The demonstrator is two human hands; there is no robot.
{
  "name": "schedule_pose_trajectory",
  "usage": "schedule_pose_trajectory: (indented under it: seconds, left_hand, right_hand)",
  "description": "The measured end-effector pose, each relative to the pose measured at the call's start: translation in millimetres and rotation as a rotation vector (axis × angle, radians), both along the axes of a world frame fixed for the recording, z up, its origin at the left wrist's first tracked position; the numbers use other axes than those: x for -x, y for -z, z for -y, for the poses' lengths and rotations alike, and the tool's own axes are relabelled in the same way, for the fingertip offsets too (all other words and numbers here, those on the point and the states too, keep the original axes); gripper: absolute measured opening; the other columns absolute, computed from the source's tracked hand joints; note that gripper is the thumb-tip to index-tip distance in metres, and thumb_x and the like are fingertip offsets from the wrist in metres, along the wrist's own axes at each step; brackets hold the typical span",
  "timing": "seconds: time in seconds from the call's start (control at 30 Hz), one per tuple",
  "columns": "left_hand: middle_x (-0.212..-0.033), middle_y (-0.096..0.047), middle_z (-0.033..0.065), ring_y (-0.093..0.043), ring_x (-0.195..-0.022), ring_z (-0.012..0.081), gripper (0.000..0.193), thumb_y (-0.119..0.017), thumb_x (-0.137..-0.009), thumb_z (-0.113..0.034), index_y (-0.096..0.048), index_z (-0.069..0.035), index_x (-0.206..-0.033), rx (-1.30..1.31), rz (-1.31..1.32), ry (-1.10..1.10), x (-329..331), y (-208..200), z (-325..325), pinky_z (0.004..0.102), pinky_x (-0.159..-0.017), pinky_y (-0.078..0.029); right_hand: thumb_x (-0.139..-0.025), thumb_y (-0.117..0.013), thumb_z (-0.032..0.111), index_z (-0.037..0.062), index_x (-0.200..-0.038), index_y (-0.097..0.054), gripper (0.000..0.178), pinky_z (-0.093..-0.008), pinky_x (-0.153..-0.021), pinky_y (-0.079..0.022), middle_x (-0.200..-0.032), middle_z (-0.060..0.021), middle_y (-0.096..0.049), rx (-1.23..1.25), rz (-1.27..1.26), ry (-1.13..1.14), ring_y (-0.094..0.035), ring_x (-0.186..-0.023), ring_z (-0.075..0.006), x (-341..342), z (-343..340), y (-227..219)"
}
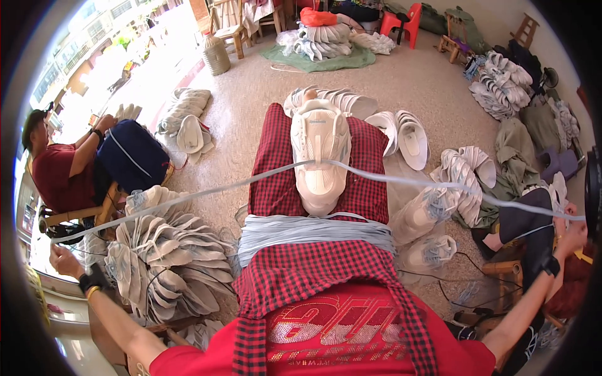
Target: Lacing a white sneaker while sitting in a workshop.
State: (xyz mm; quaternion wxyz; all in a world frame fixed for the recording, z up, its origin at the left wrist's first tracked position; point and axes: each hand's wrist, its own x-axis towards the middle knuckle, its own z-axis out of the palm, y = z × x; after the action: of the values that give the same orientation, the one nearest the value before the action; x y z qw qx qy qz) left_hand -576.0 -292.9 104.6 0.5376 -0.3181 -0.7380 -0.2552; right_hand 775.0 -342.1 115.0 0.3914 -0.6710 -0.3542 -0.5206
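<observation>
A cream-white sneaker [320, 185] rests on my lap, toe toward me, on a red-and-black checked apron [266, 182]. Through its front passes one pale grey-blue shoelace [401, 178], pulled out wide to both sides. At the far left, my left hand [66, 261] has its fingers closed at one end of the lace. My right hand [569, 230], out at the right rim, is closed on the other end. Both arms are spread, well apart from the shoe. A thick bundle of light-blue laces [313, 233] lies across my lap just below the toe.
Stacked shoe uppers [169, 257] stand at my left, with more shoes [461, 178] at my right and a row of shoes [360, 105] beyond my knees. A co-worker [63, 163] sits at the left. Dark cords [464, 288] run along the right. A red chair [404, 26] stands far back.
</observation>
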Motion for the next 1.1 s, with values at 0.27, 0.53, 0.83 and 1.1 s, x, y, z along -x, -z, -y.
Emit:
schedule_pose_trajectory:
  seconds: [0.27, 0.53, 0.83, 1.1]
  left_hand:
    - [-0.104, -0.071, 0.0094, -0.070, -0.084, 0.0167, 0.027, -0.053, -0.095, 0.002, -0.068, 0.000, -0.117, -0.220, 0.888, 1.299, -350.5, 96.7, -237.8, 0.0253, -0.068, -0.055]
    - [-0.097, -0.071, 0.0039, -0.064, -0.087, 0.0095, 0.022, -0.064, -0.098, -0.013, -0.071, -0.001, -0.115, 0.532, 1.536, 1.864, -582.5, 136.3, -259.2, 0.0251, -0.080, -0.053]
    - [-0.093, -0.069, 0.0003, -0.061, -0.084, 0.0064, 0.023, -0.067, -0.098, -0.016, -0.071, -0.002, -0.115, 0.578, 1.610, 1.786, -594.4, 159.1, -227.4, 0.0219, -0.079, -0.049]
    - [-0.093, -0.069, -0.0006, -0.059, -0.083, 0.0054, 0.023, -0.068, -0.097, -0.016, -0.071, -0.002, -0.115, 0.535, 1.649, 1.759, -597.1, 157.0, -224.4, 0.0209, -0.078, -0.048]
  right_hand:
    - [-0.092, -0.064, 0.017, 0.0044, -0.112, -0.069, 0.024, -0.0270, -0.074, -0.053, -0.098, -0.0067, -0.071, 0.324, -0.925, -1.375, -0.068, -0.087, -0.0161, 363.1, -228.5, 133.9]
    - [-0.084, -0.074, 0.006, -0.0001, -0.085, -0.065, 0.011, -0.0277, -0.065, -0.051, -0.077, -0.0076, -0.068, 0.675, -0.792, -1.527, -0.063, -0.070, -0.0103, 513.7, -274.8, 154.4]
    - [-0.082, -0.071, 0.002, -0.0007, -0.087, -0.059, 0.013, -0.0275, -0.064, -0.050, -0.075, -0.0073, -0.064, 0.537, -0.905, -1.562, -0.062, -0.068, -0.0119, 517.5, -262.2, 165.4]
    - [-0.077, -0.069, -0.002, -0.0001, -0.084, -0.057, 0.014, -0.0327, -0.061, -0.050, -0.073, -0.0101, -0.063, 0.638, -0.824, -1.546, -0.063, -0.065, -0.0199, 517.9, -259.4, 156.6]
